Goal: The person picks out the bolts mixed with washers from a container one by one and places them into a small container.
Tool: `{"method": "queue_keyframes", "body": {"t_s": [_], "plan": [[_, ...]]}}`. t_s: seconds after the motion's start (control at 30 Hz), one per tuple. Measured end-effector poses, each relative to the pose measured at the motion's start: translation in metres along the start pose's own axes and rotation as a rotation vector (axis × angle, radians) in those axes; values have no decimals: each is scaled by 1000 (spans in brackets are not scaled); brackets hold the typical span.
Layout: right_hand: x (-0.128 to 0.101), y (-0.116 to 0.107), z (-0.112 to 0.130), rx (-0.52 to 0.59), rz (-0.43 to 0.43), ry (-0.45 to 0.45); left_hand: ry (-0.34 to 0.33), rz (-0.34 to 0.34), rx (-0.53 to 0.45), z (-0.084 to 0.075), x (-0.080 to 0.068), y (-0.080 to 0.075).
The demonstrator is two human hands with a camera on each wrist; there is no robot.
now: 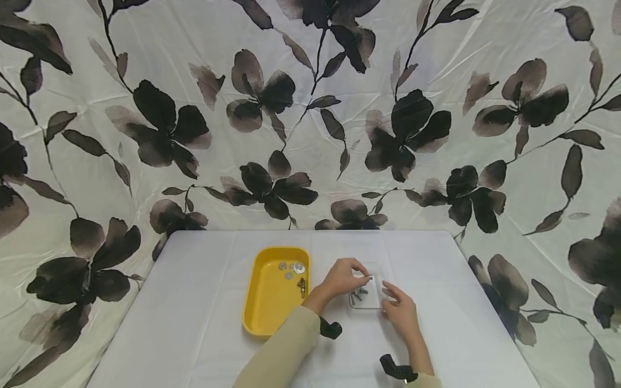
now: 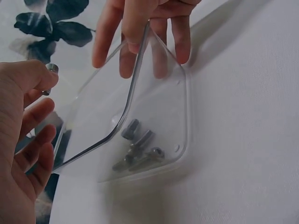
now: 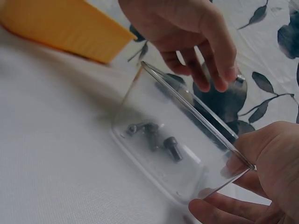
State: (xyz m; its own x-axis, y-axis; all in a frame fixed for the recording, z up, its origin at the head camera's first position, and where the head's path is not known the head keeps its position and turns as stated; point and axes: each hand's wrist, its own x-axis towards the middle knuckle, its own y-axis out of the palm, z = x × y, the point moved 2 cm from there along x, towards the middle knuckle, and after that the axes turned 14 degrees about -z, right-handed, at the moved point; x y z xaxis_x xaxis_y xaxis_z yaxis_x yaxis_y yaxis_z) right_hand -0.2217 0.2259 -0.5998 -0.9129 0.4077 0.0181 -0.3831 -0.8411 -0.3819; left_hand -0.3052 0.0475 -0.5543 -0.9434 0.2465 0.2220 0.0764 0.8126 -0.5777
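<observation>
Hands (image 1: 342,277) around clear, seemingly bolt-filled tray (image 1: 373,302)

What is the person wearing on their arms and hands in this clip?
Both hands are bare, without gloves or rings visible. The left arm has a long pale beige sleeve. A black strap-mounted device sits at each wrist: left and right.
</observation>
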Motion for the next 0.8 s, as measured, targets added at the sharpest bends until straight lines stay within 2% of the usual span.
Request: {"method": "queue_keyframes", "body": {"t_s": [0.4, 0.8], "plan": [[-2, 1, 3, -1, -3, 5, -24, 24, -13, 0, 3, 11], [0, 0, -1, 4, -10, 5, -32, 34, 1, -3, 3, 13]]}}
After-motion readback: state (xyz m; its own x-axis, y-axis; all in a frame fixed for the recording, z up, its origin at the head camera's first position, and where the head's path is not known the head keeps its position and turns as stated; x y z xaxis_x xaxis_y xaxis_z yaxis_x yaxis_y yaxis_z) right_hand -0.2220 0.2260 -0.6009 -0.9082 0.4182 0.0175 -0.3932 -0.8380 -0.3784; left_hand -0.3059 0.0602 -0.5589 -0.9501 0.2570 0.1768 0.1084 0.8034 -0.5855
